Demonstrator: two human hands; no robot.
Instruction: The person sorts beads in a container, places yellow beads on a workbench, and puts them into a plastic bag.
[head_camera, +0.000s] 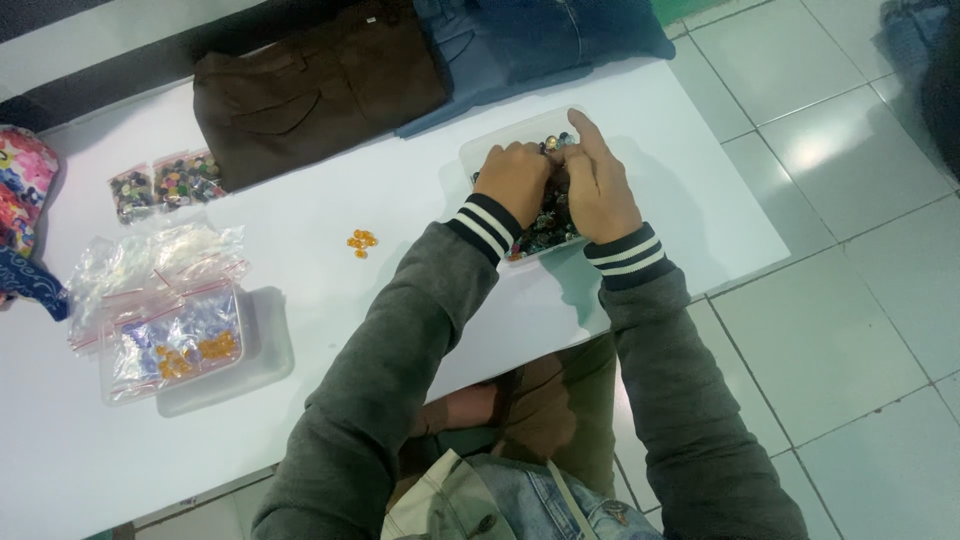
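Both hands are sunk into a clear plastic container (478, 152) of mixed dark buttons (545, 225) at the far right of the white bench (400, 210). The left hand (514, 178) is curled over the buttons; whether its grip holds any cannot be told. The right hand (598, 185) lies beside it, forefinger stretched out, nothing seen held. A small heap of orange buttons (362, 241) lies apart on the bench.

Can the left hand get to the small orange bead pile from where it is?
Probably yes. The left hand is in the clear tub; bare white table lies between it and the orange beads.
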